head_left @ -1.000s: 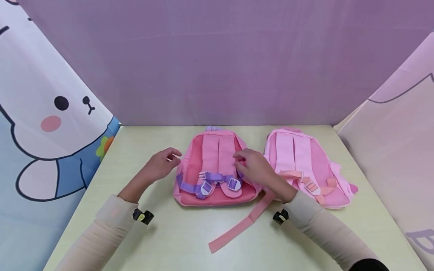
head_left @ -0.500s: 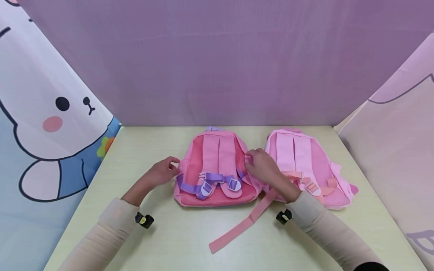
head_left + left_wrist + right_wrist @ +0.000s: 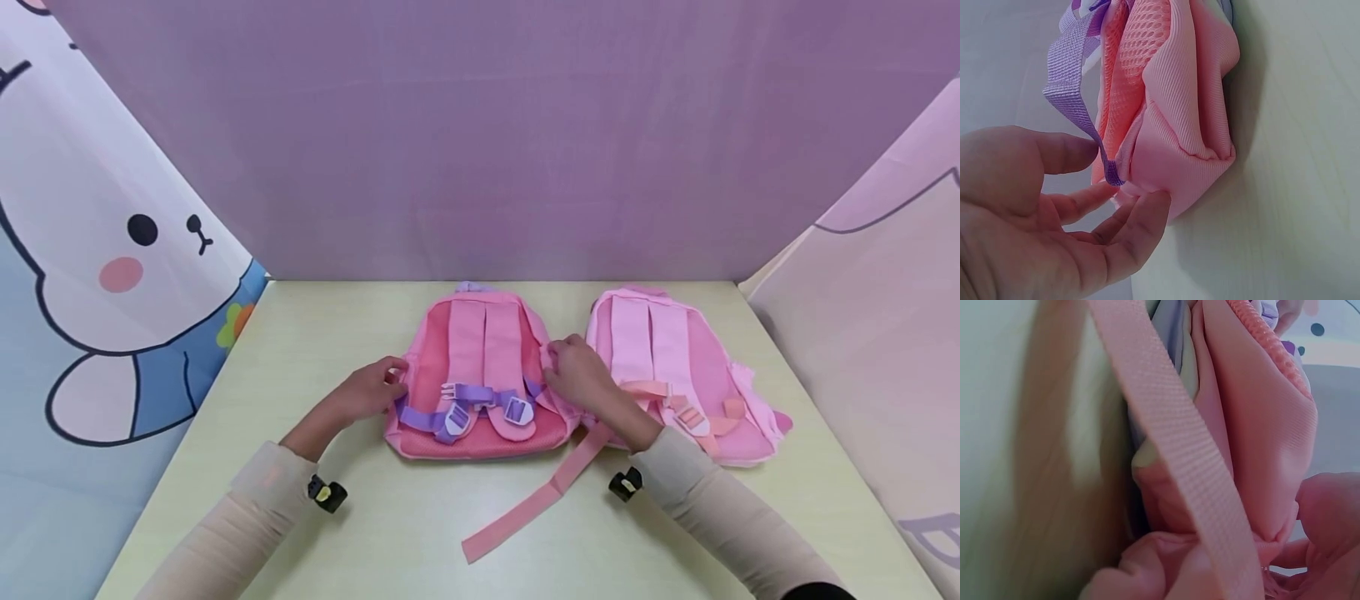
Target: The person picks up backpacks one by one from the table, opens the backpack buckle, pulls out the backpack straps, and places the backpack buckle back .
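A pink backpack (image 3: 428, 350) lies on the table with its padded back and shoulder straps up. Purple webbing with white buckles (image 3: 517, 410) crosses its lower part. My left hand (image 3: 369, 390) holds its left side edge. In the left wrist view, the thumb reaches the purple strap (image 3: 1072, 94), and curled fingers (image 3: 1147, 219) touch the pink side below it. My right hand (image 3: 576, 371) pinches the opposite side edge, its fingertips partly hidden in the head view. Close up in the right wrist view, that hand (image 3: 1329, 512) is at the side panel (image 3: 1266, 444).
A second, lighter pink backpack (image 3: 708, 358) lies against the right forearm, with peach straps and a buckle. A long peach strap (image 3: 517, 525) trails across the table (image 3: 360, 533) toward the front. A purple backdrop (image 3: 480, 142) stands behind, with printed cloths at both sides.
My right hand has moved right, from over the shoulder straps to the backpack's right edge. My left hand has lowered slightly and come in onto the left edge. The backpacks have stayed in place.
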`<state>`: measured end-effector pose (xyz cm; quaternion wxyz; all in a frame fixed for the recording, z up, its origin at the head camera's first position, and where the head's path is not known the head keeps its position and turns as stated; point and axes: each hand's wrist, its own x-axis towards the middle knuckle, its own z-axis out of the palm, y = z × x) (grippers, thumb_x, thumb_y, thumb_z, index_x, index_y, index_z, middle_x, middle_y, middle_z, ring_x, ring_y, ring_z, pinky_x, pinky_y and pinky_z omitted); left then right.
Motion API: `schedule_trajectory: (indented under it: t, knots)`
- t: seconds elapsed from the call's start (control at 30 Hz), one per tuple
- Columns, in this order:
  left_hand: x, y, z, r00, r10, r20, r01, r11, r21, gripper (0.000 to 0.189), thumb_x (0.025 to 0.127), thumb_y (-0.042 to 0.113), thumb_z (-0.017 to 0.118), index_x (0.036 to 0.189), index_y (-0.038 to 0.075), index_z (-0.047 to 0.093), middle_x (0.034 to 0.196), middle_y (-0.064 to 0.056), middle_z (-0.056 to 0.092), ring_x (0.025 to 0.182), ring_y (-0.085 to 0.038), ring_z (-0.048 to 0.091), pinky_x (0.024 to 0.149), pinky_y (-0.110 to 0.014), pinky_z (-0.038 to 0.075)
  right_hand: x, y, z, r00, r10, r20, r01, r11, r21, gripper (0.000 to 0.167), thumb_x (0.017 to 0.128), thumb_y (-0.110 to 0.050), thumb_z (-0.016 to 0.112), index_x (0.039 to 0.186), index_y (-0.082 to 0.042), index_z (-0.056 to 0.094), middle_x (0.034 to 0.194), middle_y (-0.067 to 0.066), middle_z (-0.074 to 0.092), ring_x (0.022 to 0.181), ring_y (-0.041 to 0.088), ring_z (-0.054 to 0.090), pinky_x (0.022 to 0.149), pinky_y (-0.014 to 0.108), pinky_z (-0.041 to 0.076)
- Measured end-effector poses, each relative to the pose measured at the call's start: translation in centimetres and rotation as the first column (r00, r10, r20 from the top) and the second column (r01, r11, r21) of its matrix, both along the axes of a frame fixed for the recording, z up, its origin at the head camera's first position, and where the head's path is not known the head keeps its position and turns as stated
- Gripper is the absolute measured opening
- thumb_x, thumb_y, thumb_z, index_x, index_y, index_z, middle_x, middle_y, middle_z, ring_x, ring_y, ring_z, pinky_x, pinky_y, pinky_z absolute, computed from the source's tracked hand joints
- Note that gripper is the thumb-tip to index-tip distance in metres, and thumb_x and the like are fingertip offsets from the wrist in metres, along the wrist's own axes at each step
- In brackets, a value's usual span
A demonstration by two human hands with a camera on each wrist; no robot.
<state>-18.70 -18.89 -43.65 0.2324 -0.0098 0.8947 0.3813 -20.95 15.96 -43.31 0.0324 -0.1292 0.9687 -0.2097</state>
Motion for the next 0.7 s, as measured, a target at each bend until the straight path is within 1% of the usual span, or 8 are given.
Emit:
schedule_trajectory:
  t: [0.23,0.37,0.47,0.57,0.7]
  knots:
    - [0.0,-0.1,0.0,1.0,0.018,0.013,-0.018,0.999,0.026,0.048,0.104,0.022,0.053,0.149,0.009,0.043,0.133,-0.019,0.052,0.099,-0.024,0.061,0.077,-0.031,0.059,0.0,-0.7,-0.2,1.0,0.013,-0.015,-0.013,1.0,-0.016,0.045,0.091,-0.016,0.07,0.129,0.006,0.063,0.128,0.028,0.06,0.109,0.037,0.063,0.097,0.049,0.054]
    - [0.1,-0.4,0.1,1.0,0.022,0.014,-0.022,0.999,0.037,0.049,0.104,0.022,0.053,0.15,0.008,0.042,0.137,-0.02,0.051,0.102,-0.024,0.062,0.078,-0.032,0.059,0.1,-1.1,-0.3,1.0,0.008,0.003,-0.008,1.0,-0.01,0.047,0.091,-0.018,0.071,0.131,0.005,0.063,0.13,0.027,0.06,0.107,0.035,0.064,0.096,0.047,0.055]
    - [0.2,-0.6,0.2,1.0,0.027,0.014,-0.028,0.999,0.038,0.049,0.104,0.022,0.053,0.15,0.008,0.041,0.14,-0.021,0.051,0.104,-0.025,0.063,0.079,-0.032,0.06,0.1,-1.4,-0.3,1.0,0.006,0.012,-0.006,1.0,-0.01,0.047,0.092,-0.018,0.071,0.133,0.004,0.062,0.131,0.026,0.059,0.102,0.033,0.064,0.091,0.044,0.057]
    - [0.2,-0.9,0.3,0.999,0.032,0.016,-0.033,0.999,0.04,0.049,0.104,0.022,0.053,0.15,0.007,0.041,0.14,-0.022,0.05,0.103,-0.025,0.063,0.079,-0.032,0.06,0.0,-1.6,-0.5,1.0,0.009,0.014,-0.009,1.0,-0.015,0.048,0.092,-0.018,0.071,0.134,0.003,0.062,0.131,0.026,0.059,0.098,0.031,0.064,0.088,0.043,0.058]
    - [0.3,-1.3,0.3,0.999,0.036,0.02,-0.037,0.998,0.046,0.05,0.104,0.022,0.054,0.15,0.006,0.041,0.138,-0.021,0.05,0.102,-0.025,0.062,0.079,-0.032,0.06,0.1,-2.0,-0.7,1.0,0.017,0.004,-0.017,1.0,-0.02,0.047,0.092,-0.018,0.071,0.133,0.003,0.063,0.13,0.025,0.06,0.098,0.031,0.065,0.089,0.043,0.058]
